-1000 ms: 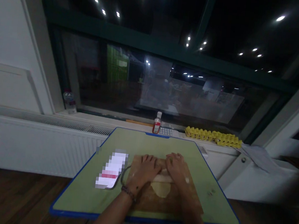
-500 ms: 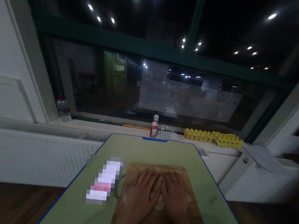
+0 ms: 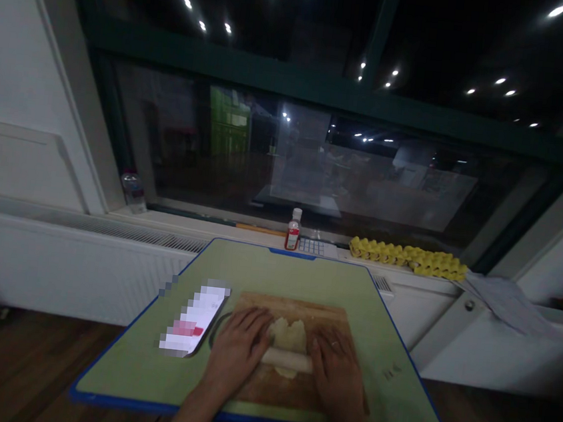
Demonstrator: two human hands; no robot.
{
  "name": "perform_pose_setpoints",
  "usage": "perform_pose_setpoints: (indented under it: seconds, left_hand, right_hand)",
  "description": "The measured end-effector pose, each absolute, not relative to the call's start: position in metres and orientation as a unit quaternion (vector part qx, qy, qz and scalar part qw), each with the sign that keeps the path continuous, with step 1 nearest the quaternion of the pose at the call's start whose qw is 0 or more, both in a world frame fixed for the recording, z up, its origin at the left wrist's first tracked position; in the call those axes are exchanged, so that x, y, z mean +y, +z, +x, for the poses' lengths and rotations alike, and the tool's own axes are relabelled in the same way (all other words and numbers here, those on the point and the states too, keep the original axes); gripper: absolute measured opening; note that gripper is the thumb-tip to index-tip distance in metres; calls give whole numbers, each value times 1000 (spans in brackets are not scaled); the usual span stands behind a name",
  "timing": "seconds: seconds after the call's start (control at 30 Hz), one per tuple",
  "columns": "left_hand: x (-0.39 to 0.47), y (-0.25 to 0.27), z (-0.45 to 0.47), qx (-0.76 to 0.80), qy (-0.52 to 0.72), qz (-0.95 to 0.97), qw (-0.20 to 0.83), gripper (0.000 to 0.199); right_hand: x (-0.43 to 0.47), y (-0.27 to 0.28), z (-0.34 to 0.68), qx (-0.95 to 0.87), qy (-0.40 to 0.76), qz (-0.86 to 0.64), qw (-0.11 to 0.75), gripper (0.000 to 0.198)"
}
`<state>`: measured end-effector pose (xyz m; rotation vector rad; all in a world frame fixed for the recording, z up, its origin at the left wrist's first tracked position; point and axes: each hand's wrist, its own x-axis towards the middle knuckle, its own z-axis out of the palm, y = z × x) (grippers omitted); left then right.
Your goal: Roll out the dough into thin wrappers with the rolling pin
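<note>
A pale wooden rolling pin lies crosswise over a thin, uneven sheet of dough. The dough rests on a brown wooden board, most of it showing beyond the pin and a small edge on the near side. My left hand lies flat over the pin's left end, fingers stretched forward. Over the right end lies my right hand, fingers also extended and a ring on one of them. Both ends of the pin are hidden beneath my hands.
The board is on a green, blue-edged folding table. Left of it lies a phone with a lit, blurred screen. A small red-labelled bottle, a yellow egg carton and a clear bottle line the windowsill.
My hands have moved apart and slightly toward me, so the rolling pin and more of the dough now show between them. The view has shifted slightly.
</note>
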<state>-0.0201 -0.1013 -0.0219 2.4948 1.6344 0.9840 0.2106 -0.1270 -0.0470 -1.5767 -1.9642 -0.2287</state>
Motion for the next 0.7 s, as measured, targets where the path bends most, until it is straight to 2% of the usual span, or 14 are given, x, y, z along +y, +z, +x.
perform_pose_setpoints:
  seconds: [0.17,0.37,0.7]
  left_hand:
    - [-107,-21,-19,514,310,800,13,31]
    - [-104,-20,-21,511,324,795,48,29]
    - [-113,-20,-17,520,318,792,43,28]
  right_hand:
    - [-124,-46,201,-680,-80,-662,305,34]
    - [-126,-44,203,-687,-46,-651,318,37]
    - [-135,-47,202,-694,-48,-645,316,41]
